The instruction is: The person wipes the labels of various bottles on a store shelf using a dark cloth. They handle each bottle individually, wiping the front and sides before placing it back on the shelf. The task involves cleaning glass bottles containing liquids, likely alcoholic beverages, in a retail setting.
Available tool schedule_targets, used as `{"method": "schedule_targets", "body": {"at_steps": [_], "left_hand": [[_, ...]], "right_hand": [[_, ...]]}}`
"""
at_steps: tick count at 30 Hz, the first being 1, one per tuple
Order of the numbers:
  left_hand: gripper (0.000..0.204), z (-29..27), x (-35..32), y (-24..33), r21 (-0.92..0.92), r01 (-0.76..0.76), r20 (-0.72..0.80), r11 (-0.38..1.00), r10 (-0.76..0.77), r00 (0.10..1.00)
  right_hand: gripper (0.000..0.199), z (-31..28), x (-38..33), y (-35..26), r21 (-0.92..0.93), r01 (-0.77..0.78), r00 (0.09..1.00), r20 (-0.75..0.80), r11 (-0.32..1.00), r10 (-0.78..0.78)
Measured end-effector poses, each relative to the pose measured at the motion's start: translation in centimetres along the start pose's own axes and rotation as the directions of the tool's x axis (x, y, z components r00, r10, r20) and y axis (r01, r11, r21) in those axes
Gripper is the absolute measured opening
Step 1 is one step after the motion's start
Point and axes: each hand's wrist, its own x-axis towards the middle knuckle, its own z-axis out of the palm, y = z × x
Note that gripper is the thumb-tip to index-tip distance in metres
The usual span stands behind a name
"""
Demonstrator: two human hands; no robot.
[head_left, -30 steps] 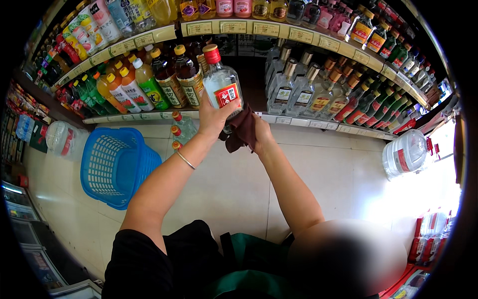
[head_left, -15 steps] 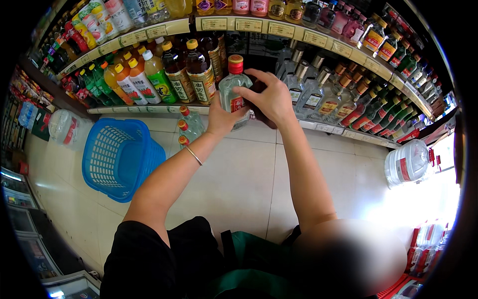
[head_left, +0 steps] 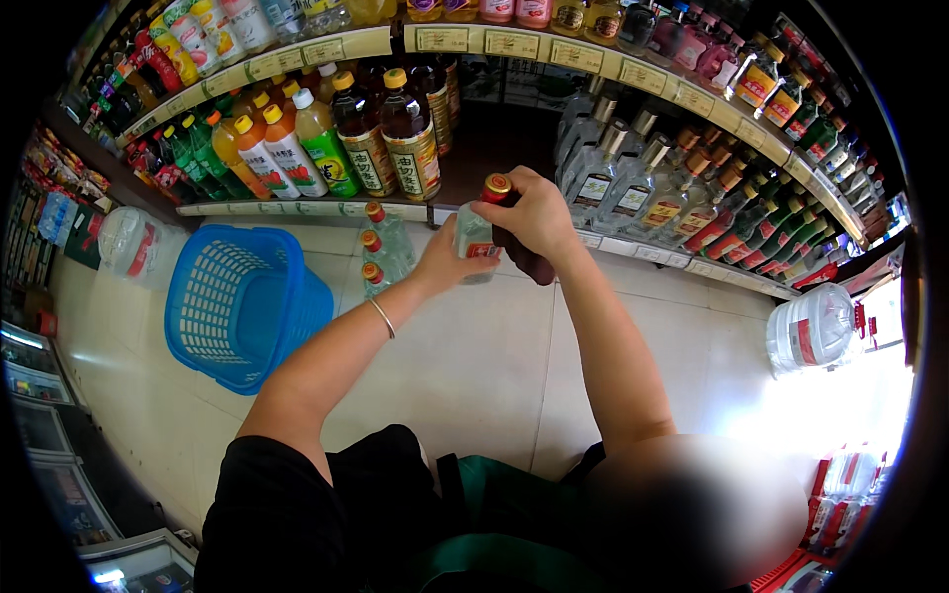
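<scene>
Just in front of the lower shelf, my left hand point(head_left: 443, 265) is closed around the body of a clear glass bottle point(head_left: 470, 231) with a red-and-gold cap and a red label. My right hand point(head_left: 540, 213) grips a dark reddish-brown cloth point(head_left: 524, 259) and presses it against the bottle's right side near the neck. Part of the cloth is hidden behind that hand. On the floor to the left of the bottle stand several similar clear bottles point(head_left: 393, 242) with red-and-gold caps.
A blue plastic basket point(head_left: 314, 292) stands on the tiled floor at left. The lower shelf point(head_left: 494, 133) has a dark bare stretch between brown tea bottles point(head_left: 410, 148) and clear liquor bottles point(head_left: 598, 178). Large water jugs point(head_left: 811, 326) stand at right and far left.
Both hands have lowered the bottle and drawn it toward me, away from the shelf. The bottle now tilts, and my right fingers have shifted up toward its neck with the cloth.
</scene>
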Motion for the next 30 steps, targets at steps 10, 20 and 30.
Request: {"method": "schedule_targets", "body": {"at_steps": [10, 20, 30], "left_hand": [[0.041, -10.6, 4.7, -2.1, 0.549, -0.101, 0.064, 0.83, 0.078, 0.995], [0.035, -12.2, 4.2, -5.8, 0.832, -0.068, 0.057, 0.551, 0.036, 0.998], [0.039, -12.4, 3.9, -7.0, 0.838, -0.077, 0.089, 0.541, 0.003, 0.996]], "right_hand": [[0.034, 11.0, 2.1, 4.4, -0.108, -0.027, 0.999, -0.05, 0.994, 0.022], [0.036, 17.1, 5.7, 4.5, -0.129, -0.068, 0.996, 0.041, 0.989, 0.074], [0.038, 19.3, 6.0, 4.5, -0.15, -0.128, 0.99, 0.032, 0.98, 0.134]]}}
